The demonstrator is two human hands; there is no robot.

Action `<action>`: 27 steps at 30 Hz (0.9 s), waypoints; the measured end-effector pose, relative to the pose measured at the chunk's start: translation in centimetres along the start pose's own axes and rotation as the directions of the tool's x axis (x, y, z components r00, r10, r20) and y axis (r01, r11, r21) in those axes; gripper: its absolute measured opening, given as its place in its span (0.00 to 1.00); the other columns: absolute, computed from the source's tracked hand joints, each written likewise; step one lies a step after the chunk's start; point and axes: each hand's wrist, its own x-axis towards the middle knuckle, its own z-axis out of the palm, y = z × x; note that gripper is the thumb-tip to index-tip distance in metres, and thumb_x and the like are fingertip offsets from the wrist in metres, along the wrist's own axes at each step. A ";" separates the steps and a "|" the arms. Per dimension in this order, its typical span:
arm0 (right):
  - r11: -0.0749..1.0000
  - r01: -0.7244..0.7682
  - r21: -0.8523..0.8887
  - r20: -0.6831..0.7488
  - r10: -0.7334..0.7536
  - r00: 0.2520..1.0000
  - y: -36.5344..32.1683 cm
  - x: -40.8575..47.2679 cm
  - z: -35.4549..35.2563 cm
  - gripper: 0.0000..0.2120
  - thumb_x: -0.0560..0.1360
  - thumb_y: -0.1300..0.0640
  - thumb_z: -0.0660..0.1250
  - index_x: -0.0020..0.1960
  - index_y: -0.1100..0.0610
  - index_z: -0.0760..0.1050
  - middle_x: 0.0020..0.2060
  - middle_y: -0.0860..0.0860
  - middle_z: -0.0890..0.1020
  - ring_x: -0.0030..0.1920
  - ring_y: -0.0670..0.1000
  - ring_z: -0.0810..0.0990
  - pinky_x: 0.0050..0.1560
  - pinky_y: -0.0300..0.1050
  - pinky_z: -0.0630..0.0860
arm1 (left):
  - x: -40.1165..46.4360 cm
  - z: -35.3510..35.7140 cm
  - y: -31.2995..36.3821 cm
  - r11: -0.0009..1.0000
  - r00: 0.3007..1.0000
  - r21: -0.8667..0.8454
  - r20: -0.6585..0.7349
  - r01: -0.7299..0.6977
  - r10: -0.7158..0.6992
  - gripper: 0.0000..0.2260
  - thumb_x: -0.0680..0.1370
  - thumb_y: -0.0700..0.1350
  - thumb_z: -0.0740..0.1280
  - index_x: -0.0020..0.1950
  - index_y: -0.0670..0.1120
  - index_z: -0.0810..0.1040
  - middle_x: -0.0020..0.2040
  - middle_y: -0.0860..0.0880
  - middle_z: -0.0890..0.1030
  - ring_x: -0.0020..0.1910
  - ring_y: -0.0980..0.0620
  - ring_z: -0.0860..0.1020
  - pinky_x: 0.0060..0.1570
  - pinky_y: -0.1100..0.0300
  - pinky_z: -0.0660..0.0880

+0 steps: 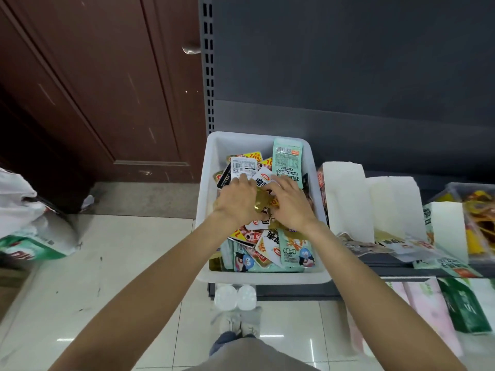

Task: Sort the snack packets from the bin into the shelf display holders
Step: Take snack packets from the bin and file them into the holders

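I stand on pale glossy floor tiles (128, 263) before a dark grey shelf (348, 124), a brown wooden door (93, 89) to my left. The white bin (214, 162) sits on the shelf, heaped with snack packets (288, 156). Both my hands are down in the heap: my left hand (237, 202) and right hand (290, 204) curl around a gold-coloured packet (261, 203) between them. White display holders (345, 196) stand just right of the bin; their contents are mostly hidden.

yellow packet (255, 156): "10%" | orange-edged packet (263, 246): possibly "20%"
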 end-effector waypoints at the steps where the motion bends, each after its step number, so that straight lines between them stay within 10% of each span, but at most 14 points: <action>1: 1.000 0.020 0.000 0.023 -0.020 1.000 0.4 0.1 -0.3 0.27 0.71 0.63 0.66 0.69 0.52 0.67 0.71 0.51 0.66 0.73 0.55 0.57 0.72 0.52 0.56 | 0.3 -0.1 0.0 1.000 1.000 0.029 0.025 -0.004 0.004 0.36 0.68 0.67 0.68 0.65 0.44 0.68 0.60 0.43 0.71 0.58 0.45 0.73 0.51 0.52 0.74; 9: 0.936 0.329 -0.127 -0.059 -0.338 0.939 3.1 -2.2 -2.0 0.13 0.76 0.57 0.66 0.60 0.55 0.77 0.56 0.51 0.80 0.59 0.53 0.74 0.61 0.54 0.71 | -1.1 0.0 -2.3 0.939 0.929 0.030 -0.135 -0.343 0.344 0.14 0.75 0.55 0.62 0.56 0.51 0.77 0.48 0.50 0.82 0.43 0.50 0.79 0.37 0.60 0.71; 13: 0.858 0.131 0.496 -0.316 0.038 0.948 2.0 -3.4 -4.3 0.15 0.77 0.58 0.65 0.64 0.53 0.72 0.57 0.46 0.78 0.57 0.44 0.76 0.57 0.42 0.74 | -2.2 -1.0 -3.4 0.921 0.871 -0.185 -0.429 -0.344 0.239 0.15 0.79 0.47 0.55 0.40 0.45 0.77 0.26 0.49 0.77 0.23 0.47 0.75 0.26 0.58 0.71; 15: 0.630 0.003 0.777 -0.195 0.236 0.952 1.1 -3.9 -6.1 0.22 0.76 0.55 0.68 0.67 0.50 0.66 0.56 0.45 0.77 0.52 0.42 0.78 0.52 0.38 0.77 | -2.4 -2.0 -3.4 0.807 0.943 -0.535 -0.322 -0.250 0.079 0.16 0.82 0.45 0.56 0.37 0.41 0.71 0.28 0.43 0.75 0.28 0.45 0.74 0.32 0.55 0.69; 19: 0.341 -0.116 0.933 0.057 0.180 0.982 0.0 -5.0 -7.7 0.18 0.75 0.57 0.68 0.64 0.55 0.71 0.49 0.55 0.84 0.41 0.49 0.84 0.38 0.39 0.79 | -3.7 -3.4 -2.1 0.490 0.993 -0.865 -0.115 -0.105 0.009 0.19 0.82 0.46 0.56 0.42 0.31 0.71 0.40 0.30 0.75 0.36 0.47 0.72 0.41 0.56 0.68; 27: 0.482 0.037 0.875 -0.220 0.330 0.918 0.0 -6.1 -7.2 0.08 0.75 0.62 0.68 0.53 0.54 0.76 0.44 0.51 0.83 0.36 0.47 0.83 0.37 0.42 0.80 | -5.8 -3.5 -0.6 0.291 0.991 -0.951 -0.070 -0.102 0.118 0.07 0.77 0.45 0.65 0.50 0.42 0.79 0.41 0.48 0.84 0.42 0.50 0.83 0.43 0.55 0.79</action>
